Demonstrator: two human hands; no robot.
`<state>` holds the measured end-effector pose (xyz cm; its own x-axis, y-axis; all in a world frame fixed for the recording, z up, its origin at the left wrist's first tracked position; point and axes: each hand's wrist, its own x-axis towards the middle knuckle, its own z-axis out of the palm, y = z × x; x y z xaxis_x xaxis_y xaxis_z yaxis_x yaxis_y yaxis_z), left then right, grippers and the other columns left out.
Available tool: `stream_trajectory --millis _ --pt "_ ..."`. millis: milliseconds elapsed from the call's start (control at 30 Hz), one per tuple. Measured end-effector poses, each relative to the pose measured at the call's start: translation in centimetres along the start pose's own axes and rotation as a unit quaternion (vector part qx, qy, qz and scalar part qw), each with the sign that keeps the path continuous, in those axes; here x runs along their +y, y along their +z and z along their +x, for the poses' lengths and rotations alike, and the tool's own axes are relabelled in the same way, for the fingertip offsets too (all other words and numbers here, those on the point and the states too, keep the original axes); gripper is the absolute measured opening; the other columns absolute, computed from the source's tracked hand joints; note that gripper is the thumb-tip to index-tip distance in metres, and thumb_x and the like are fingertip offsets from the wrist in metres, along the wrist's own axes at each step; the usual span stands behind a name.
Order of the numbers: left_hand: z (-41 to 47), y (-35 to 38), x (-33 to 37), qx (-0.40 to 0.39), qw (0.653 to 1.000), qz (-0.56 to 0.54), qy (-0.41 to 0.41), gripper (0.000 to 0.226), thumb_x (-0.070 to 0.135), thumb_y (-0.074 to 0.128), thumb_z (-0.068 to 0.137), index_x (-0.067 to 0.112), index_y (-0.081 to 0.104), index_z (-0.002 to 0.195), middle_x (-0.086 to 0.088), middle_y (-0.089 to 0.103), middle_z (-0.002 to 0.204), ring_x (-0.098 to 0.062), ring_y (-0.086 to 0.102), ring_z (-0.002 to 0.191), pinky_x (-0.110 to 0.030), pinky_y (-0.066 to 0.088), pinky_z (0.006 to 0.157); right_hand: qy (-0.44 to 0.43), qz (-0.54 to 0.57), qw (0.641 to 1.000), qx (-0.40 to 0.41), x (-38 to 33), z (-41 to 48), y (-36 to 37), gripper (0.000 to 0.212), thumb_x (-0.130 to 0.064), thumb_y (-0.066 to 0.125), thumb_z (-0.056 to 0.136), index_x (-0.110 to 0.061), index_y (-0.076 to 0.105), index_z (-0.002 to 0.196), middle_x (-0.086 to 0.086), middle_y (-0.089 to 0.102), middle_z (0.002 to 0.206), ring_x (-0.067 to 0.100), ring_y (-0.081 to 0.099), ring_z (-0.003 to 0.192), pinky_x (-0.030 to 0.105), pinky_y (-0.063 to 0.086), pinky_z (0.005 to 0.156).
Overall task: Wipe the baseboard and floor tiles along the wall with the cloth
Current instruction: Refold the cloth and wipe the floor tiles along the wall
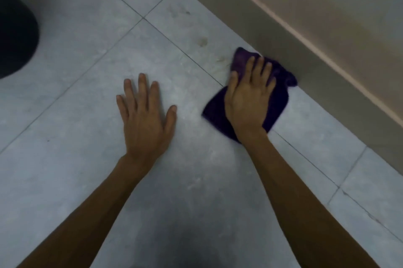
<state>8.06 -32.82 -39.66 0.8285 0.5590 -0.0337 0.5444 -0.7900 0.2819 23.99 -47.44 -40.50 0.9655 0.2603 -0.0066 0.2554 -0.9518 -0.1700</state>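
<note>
Grey floor tiles [87,115]: right hand [248,102] flat, fingers spread, pressing cloth [279,102].

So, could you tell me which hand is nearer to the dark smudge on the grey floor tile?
Right. The right hand on the purple cloth sits just below-right of the smudge; the left hand lies farther down-left.

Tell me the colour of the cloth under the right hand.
Dark purple cloth, seen in the head view.

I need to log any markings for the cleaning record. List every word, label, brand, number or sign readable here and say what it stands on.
None: no readable text shows anywhere.
Purple cloth: no tag or label showing.
Floor tiles, baseboard, dark object at left: unmarked.
</note>
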Motion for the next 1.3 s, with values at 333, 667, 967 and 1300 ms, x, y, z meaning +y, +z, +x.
stream_trajectory --millis 333,667,967,1300 --pt "1.5 -0.2 -4.9 0.017 1.000 0.026 0.000 0.069 0.053 0.033 0.102 0.008 0.026 0.155 -0.015 0.012 0.167 -0.036 0.002 0.155 -0.059 0.007 0.124 -0.034 -0.005 0.999 -0.015 1.6 -0.4 0.2 0.061 -0.035 0.025 0.109 0.002 0.029 0.157 0.023 0.030 0.163 0.038 0.025 0.152 0.058 0.020 0.124" --pt "-1.0 -1.0 -9.0 0.057 0.990 0.005 -0.126 0.072 0.056 0.030 0.101 0.011 0.021 0.157 -0.014 0.013 0.167 -0.032 0.003 0.156 -0.054 0.007 0.126 -0.278 -0.002 0.960 -0.043 -8.1 4.9 2.3 0.060 -0.036 0.026 0.109 -0.001 0.031 0.156 0.021 0.035 0.161 0.035 0.030 0.150 0.054 0.023 0.123" --pt "0.1 -1.2 -8.4 0.036 0.991 -0.010 -0.130 0.072 0.055 0.027 0.102 0.009 0.020 0.157 -0.017 0.014 0.166 -0.034 0.006 0.155 -0.056 0.010 0.125 -0.181 -0.020 0.983 -0.023 -16.3 12.2 2.6 0.061 -0.040 0.024 0.110 -0.002 0.028 0.158 0.018 0.033 0.162 0.033 0.031 0.149 0.053 0.026 0.122" --pt "-0.8 -2.1 -9.4 0.040 0.985 -0.023 -0.165 0.071 0.050 0.029 0.102 0.003 0.023 0.155 -0.019 0.016 0.165 -0.032 0.006 0.155 -0.052 0.011 0.126 -0.440 0.032 0.891 -0.106 -9.8 7.0 1.7 0.055 -0.035 0.029 0.109 -0.009 0.033 0.157 0.012 0.034 0.163 0.032 0.027 0.151 0.051 0.016 0.125"
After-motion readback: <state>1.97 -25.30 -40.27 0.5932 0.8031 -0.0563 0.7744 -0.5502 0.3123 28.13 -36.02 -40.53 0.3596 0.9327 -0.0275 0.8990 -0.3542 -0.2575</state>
